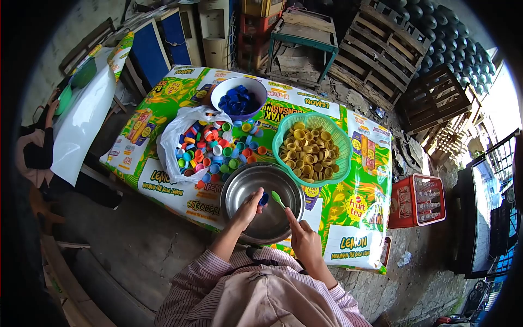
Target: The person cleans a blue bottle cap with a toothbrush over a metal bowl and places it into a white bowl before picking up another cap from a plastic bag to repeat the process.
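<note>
A: Item one, your left hand (pixel 249 208). What does it hold?

B: You pinch a blue bottle cap (pixel 264 199) between thumb and fingertips, over the steel bowl (pixel 239 188). The other fingers curl in close.

A: Item two, your right hand (pixel 305 240).

B: You grip a small green tool (pixel 278 199) with fingers pressed together around its handle, its tip raised toward the blue cap. Whether tip and cap touch is too small to tell.

A: Item three, the steel bowl.

B: It sits at the near edge of the printed mat (pixel 354 218), just under both your hands. It looks bare inside, as far as can be seen.

A: Item four, sorted stock.

B: One white bowl (pixel 218 92) of blue caps at the far side. One green basket (pixel 340 141) heaped with yellow caps, beside the steel bowl.

A: Item five, unsorted stock.

B: An open plastic bag (pixel 171 141) spilling mixed caps (pixel 218 150), red, green, blue and orange, between the white bowl and the steel bowl.

A: Progress, by your reading?

B: Partly done, by my judgement. Two colours stand separated; a large mixed pile is left, and you work on one cap.
</note>
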### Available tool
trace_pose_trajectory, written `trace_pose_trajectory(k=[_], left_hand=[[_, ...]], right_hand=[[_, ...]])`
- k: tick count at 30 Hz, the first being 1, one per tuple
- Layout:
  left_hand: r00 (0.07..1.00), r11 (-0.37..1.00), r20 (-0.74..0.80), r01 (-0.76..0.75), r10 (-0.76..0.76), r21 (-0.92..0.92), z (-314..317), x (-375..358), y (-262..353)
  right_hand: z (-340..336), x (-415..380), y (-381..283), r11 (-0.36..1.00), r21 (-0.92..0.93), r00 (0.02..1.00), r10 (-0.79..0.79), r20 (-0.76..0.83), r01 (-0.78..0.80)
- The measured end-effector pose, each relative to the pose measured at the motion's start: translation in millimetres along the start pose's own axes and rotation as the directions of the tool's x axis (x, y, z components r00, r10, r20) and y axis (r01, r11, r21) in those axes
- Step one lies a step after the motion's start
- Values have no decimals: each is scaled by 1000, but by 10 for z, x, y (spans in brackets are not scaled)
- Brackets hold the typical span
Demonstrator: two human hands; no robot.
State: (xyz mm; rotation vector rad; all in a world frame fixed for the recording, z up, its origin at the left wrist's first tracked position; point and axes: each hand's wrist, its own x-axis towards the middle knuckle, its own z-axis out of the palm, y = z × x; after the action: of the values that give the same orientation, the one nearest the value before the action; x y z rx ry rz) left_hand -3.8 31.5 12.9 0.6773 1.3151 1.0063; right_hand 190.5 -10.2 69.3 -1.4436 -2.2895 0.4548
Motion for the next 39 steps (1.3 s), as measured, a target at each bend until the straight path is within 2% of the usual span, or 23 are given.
trace_pose_trajectory(k=[3,7,11,13,16,17,18,19,20,21,24,26,28,29,30,31,32,33,34,36,37,38,39], left_hand=[[997,993,69,31,-23,-112,-25,17,25],[995,991,101,17,-3,-133,-17,28,64],[995,998,103,17,-10,-64,-29,38,54],[996,1000,85,-12,12,6,-1,4,99],[978,973,22,-210,209,97,96,-59,210],[978,973,30,-208,206,99,111,-54,230],[959,951,14,-284,284,124,123,-57,236],[932,922,1,-357,361,149,140,-53,239],[934,923,12,-355,357,148,158,-41,243],[916,906,27,-399,399,139,171,-37,238],[883,874,78,-468,462,126,181,3,181],[879,875,48,-477,474,83,200,20,92],[876,872,67,-482,478,81,164,91,-40],[873,865,88,-488,481,117,139,131,-103],[869,856,106,-494,483,154,132,117,-85],[871,857,107,-492,480,155,106,99,-62],[815,758,105,-571,570,315,65,91,-28],[750,630,118,-621,651,465,47,34,75],[709,551,124,-635,694,542,41,-75,238],[624,424,149,-668,767,612,39,-265,500],[577,352,202,-700,791,621,5,-270,489],[577,353,199,-699,792,622,-44,-216,385],[736,361,254,-564,627,742,-104,-114,209]], right_hand=[[-17,-25,1,996,84,1000,3,-4,-3],[119,-38,36,991,128,997,-23,-70,32],[92,-11,-53,990,144,998,9,-57,-1],[77,11,-104,998,28,998,64,29,-65],[194,-7,-76,998,44,998,38,-42,-36],[208,-1,-78,992,122,998,45,-45,-39],[214,0,-94,991,122,997,56,-47,-50],[215,3,-106,965,254,997,78,-21,-70],[204,14,-104,921,380,995,97,4,-91],[127,29,-138,870,459,983,139,117,-177],[131,5,-158,785,579,976,164,145,-218],[193,-33,-131,732,631,967,178,185,-255],[213,-52,-154,512,780,933,204,298,-361],[160,-58,-127,262,780,822,218,526,-569],[174,-75,-92,260,780,821,220,526,-569],[216,-92,-53,452,771,894,236,381,-448],[236,-104,-27,628,712,949,216,228,-314],[204,-128,-19,626,713,949,216,232,-317],[139,-152,-16,730,637,968,215,131,-248],[26,-189,0,895,429,984,166,-67,-121],[14,-200,8,922,380,986,128,-104,-80],[42,-203,27,922,380,987,125,-103,-77],[105,-202,64,958,237,986,165,10,-162]])
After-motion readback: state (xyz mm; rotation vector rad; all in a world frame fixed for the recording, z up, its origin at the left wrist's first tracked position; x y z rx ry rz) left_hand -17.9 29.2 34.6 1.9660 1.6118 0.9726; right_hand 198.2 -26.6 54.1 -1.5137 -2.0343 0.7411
